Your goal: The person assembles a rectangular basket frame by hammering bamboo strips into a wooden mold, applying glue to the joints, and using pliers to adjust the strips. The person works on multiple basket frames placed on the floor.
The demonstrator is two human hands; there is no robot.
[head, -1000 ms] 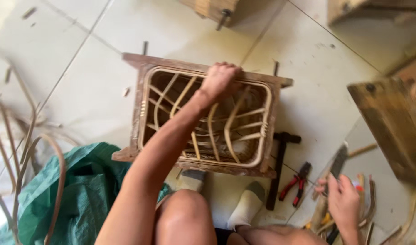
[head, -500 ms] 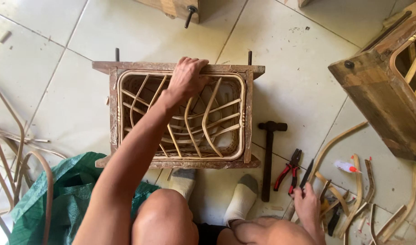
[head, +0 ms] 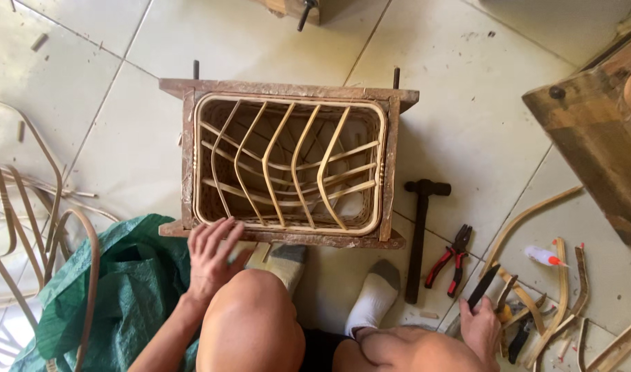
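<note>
On the tiled floor, the left hand, fingers spread and holding nothing, rests against the wooden frame around the rattan basket; the right hand grips a dark-handled knife.

The scene is bright and evenly lit by daylight. A strong patch of direct light falls on the upper right, where the wooden box shows a sunlit stripe along its top edge. The pale floor tiles reflect a soft sheen without harsh glare. Shadows are short and soft: the hammer casts a thin shadow close beside its handle, and the wooden frame shades the basket interior. Focus is sharp across the centre. Slight wide-angle stretching appears at the edges. The lower left corner is washed out by overexposure.
</note>
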